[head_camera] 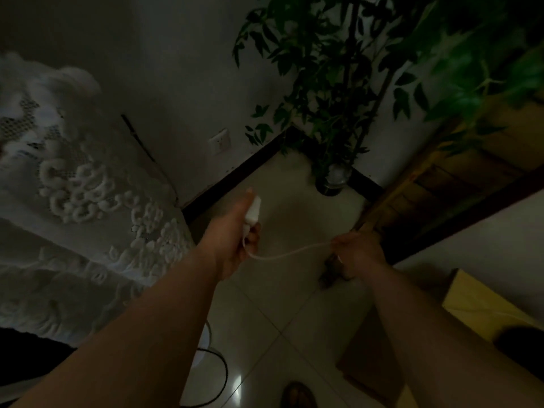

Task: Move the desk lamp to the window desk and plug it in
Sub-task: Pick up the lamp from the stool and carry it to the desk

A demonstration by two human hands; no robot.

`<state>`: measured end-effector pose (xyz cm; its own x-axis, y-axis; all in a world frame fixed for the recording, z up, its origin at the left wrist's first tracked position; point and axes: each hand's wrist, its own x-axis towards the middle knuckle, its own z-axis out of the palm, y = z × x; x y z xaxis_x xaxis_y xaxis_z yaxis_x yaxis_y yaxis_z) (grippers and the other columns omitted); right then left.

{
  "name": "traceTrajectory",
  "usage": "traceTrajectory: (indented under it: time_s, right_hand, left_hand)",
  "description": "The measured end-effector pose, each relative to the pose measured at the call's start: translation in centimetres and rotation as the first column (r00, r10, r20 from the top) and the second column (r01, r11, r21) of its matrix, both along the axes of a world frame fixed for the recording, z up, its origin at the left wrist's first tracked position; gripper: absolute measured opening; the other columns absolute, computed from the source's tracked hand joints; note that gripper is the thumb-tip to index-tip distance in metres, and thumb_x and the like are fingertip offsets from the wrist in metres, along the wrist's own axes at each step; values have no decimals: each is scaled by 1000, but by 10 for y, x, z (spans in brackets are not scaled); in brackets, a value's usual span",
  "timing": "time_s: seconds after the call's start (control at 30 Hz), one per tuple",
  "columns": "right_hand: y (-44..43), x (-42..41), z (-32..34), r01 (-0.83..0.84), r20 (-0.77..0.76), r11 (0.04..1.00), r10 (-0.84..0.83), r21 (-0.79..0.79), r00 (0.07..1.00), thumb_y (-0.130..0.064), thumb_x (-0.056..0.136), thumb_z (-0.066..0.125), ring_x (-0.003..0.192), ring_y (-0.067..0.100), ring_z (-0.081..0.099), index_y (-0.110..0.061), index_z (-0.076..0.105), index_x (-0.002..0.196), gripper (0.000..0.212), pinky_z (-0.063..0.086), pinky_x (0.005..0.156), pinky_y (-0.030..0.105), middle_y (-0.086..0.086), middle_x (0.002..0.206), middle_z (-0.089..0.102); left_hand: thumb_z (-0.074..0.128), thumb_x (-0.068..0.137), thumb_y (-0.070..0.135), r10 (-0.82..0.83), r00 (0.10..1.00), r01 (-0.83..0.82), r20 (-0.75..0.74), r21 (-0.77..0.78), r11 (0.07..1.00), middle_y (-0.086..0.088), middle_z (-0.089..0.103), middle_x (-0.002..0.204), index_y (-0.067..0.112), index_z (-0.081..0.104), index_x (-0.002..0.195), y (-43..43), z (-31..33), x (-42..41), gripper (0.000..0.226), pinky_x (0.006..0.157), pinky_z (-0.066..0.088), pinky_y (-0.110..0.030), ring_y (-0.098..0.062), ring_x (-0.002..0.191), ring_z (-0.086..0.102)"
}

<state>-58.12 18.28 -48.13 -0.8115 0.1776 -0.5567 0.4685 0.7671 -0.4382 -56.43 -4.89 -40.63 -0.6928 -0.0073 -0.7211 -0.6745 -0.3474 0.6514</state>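
The room is dim. My left hand [232, 240] grips a white plug adapter [253, 210], which points toward the wall. A thin white cord [291, 252] runs from the adapter across to my right hand [357, 254], which is closed on it. A white wall socket [220, 141] sits low on the wall, up and to the left of the plug and apart from it. The desk lamp itself is not in view.
A white lace cloth [76, 201] covers furniture at the left. A potted plant [331, 181] stands in the corner, beside a wooden desk [441, 184] at the right. A black cable [220, 375] loops on the tiled floor. A yellow envelope [482, 304] lies lower right.
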Motion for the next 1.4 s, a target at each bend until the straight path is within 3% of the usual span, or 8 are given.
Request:
traceTrajectory:
  time_s: [0.1, 0.27, 0.47, 0.63, 0.87, 1.0, 1.17, 1.4]
  right_hand:
    - [10, 25, 9, 248, -68, 954, -262, -167, 963, -5, 96, 60, 112, 24, 65, -8, 71, 121, 28, 50, 104, 36, 13, 130, 67]
    - [3, 69, 41, 625, 207, 383, -717, -680, 666, 11, 97, 46, 90, 25, 67, 14, 66, 105, 21, 56, 79, 28, 23, 114, 63]
    - [18, 124, 77, 504, 169, 555, -544, -662, 822, 22, 89, 54, 69, 14, 63, -9, 64, 71, 37, 54, 60, 18, 8, 84, 69]
    - [42, 156, 94, 394, 207, 651, -347, -649, 915, 20, 92, 49, 77, 13, 64, -12, 59, 69, 40, 53, 74, 20, 7, 87, 66]
    - [81, 201, 100, 487, 318, 511, -385, -709, 866, 17, 94, 45, 84, 16, 67, -10, 61, 74, 38, 54, 84, 26, 6, 89, 69]
    - [101, 209, 99, 655, 437, 219, -590, -724, 679, -4, 101, 36, 102, 30, 67, -9, 60, 96, 25, 46, 103, 43, 17, 116, 67]
    - [130, 218, 94, 617, 582, -292, -740, -731, 338, -27, 109, 31, 70, 25, 63, -11, 41, 135, 32, 53, 64, 40, 20, 96, 63]
    - [150, 248, 114, 605, 358, 55, -762, -795, 539, -6, 107, 39, 40, 10, 38, -9, 60, 93, 25, 39, 57, 27, 3, 63, 50]
  left_hand:
    - [61, 84, 46, -138, 990, 137, -20, -57, 989, -2, 46, 65, 14, 56, 83, 16, 10, 14, 33, 35, 27, -13, -7, 37, 38]
    - [78, 73, 29, -351, 936, 340, -16, -210, 917, -5, 54, 67, 6, 60, 103, 45, 15, 40, 42, 42, 36, -21, -13, 51, 46]
    - [61, 88, 27, -369, 929, 370, -22, 44, 928, -8, 65, 93, 15, 63, 92, 91, 29, 68, 13, 75, 49, -28, -17, 80, 61]
    - [52, 94, 31, -406, 910, 414, -86, 250, 875, 4, 62, 48, 19, 63, 64, 135, 45, 83, 34, 51, 49, -22, -6, 38, 59]
    - [53, 91, 40, -331, 943, 323, -39, 348, 880, -4, 57, 60, 10, 62, 67, 187, 52, 109, 39, 56, 46, -25, -15, 52, 55]
    - [55, 84, 46, -493, 862, 506, -120, 291, 812, -3, 61, 67, 11, 60, 81, 187, 44, 121, 35, 38, 33, -16, -9, 36, 45]
    - [62, 70, 46, -766, 637, 750, -86, 300, 590, -6, 62, 72, 7, 61, 82, 199, 56, 152, 41, 39, 24, -14, -8, 34, 39]
    - [62, 80, 47, -663, 733, 627, 152, 227, 745, -3, 56, 56, 8, 62, 71, 209, 50, 179, 40, 45, 42, -18, -12, 39, 52]
